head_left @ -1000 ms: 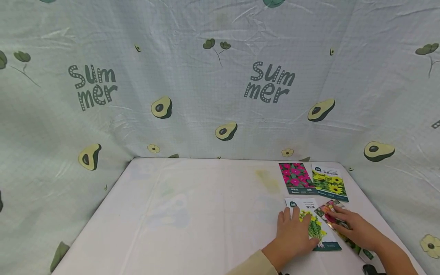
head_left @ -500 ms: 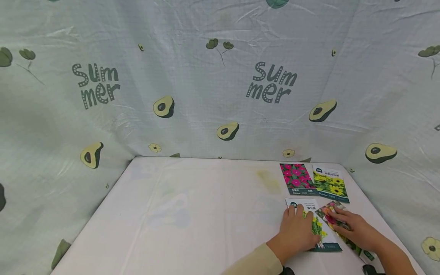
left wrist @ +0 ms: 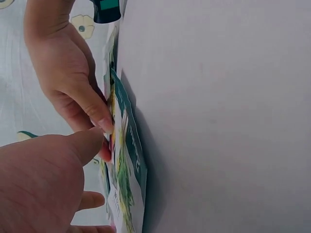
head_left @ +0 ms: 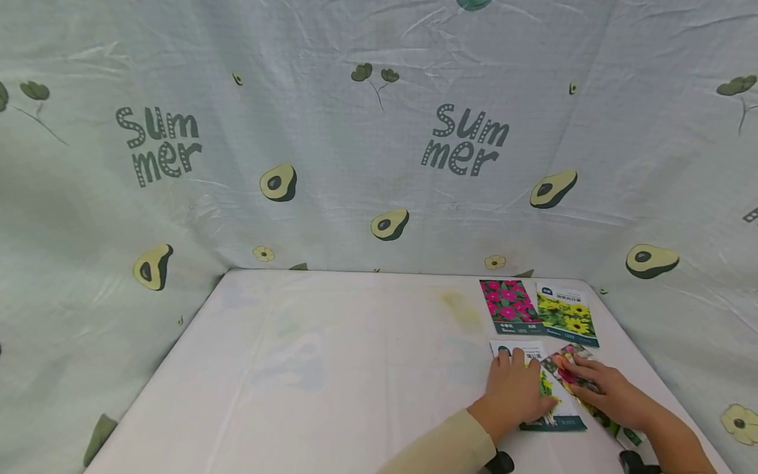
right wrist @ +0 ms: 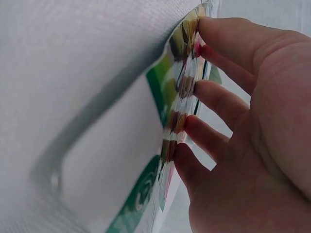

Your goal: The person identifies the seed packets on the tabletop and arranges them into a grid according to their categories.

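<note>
A white-topped seed packet [head_left: 565, 411] with yellow flowers and a dark green lower band lies at the table's front right. My left hand [head_left: 515, 392] rests on its left part, fingertips near its top edge and the thumb toward the right. Just right of it lies a slanted seed packet [head_left: 555, 363] with pink and orange blooms, and my right hand [head_left: 618, 393] touches it from above with spread fingers. The right wrist view shows those fingertips on the glossy, wrinkled face of the colourful packet [right wrist: 170, 90]. Both hands cover parts of the packets.
Behind the hands lie a magenta-flower seed packet [head_left: 510, 306] and a yellow-flower seed packet [head_left: 568, 316], their edges overlapping. The white table [head_left: 331, 368] stretches left. A cloth printed with avocados [head_left: 389, 226] hangs round the back and sides. Dark wrist devices [head_left: 633, 461] show at the front.
My left hand has shifted slightly to the right on the yellow-flower packet, its thumb moving up a little. The right hand and the packets stay in place; the head view sways slightly.
</note>
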Demonstrator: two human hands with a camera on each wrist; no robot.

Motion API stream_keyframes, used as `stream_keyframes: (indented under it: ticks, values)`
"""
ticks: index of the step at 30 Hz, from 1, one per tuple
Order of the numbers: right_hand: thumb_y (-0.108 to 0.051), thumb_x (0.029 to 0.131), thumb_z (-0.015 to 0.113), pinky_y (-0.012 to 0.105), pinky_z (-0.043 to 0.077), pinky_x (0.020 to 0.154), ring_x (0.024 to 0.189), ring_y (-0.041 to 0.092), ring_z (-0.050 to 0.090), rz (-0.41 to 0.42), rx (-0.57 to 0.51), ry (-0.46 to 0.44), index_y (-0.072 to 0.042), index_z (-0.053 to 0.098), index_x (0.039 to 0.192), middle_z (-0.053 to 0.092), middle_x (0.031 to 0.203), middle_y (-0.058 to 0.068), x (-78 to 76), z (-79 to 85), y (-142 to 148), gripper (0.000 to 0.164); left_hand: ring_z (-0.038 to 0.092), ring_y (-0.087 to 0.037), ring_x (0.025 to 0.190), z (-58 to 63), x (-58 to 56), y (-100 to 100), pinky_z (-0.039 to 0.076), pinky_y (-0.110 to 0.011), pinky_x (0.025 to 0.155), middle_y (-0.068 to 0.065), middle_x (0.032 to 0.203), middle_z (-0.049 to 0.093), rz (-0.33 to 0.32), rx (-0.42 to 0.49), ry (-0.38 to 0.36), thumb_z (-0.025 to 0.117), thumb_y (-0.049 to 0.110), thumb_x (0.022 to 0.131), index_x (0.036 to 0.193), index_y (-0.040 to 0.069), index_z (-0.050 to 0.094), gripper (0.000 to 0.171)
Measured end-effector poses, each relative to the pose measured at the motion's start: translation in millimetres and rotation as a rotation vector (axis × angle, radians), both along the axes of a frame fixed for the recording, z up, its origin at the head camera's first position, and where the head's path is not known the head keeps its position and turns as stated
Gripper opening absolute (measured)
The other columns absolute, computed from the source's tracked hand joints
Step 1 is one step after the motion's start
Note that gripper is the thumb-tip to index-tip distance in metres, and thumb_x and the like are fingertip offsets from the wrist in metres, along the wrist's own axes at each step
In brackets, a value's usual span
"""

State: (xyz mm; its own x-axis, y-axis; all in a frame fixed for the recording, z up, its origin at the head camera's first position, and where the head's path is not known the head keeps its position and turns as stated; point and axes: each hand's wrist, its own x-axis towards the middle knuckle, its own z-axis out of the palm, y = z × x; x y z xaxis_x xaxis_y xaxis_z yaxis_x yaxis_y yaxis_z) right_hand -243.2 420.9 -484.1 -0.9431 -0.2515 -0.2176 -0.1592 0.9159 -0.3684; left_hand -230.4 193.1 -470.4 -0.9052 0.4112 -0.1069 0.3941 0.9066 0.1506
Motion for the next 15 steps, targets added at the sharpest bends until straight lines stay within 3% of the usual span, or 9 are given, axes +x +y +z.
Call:
stream_keyframes:
  ticks: [15]
  values:
    - [-0.043,0.100,0.063,0.076,0.036,0.099,0.135,0.067,0.031,-0.020,-0.017,-0.041,0.004,0.047,0.149,0.033,0.154,0.040,1.7,7.8,-4.2,0.070,0.037,-0.015,0.145,-6.5,1.3,19.0,0.034,-0.036,0.118,0.013,0.153,0.040,0.103,-0.089,-0.027,0.052,0.087,0.083,0.145,0.046,0.048,0.074]
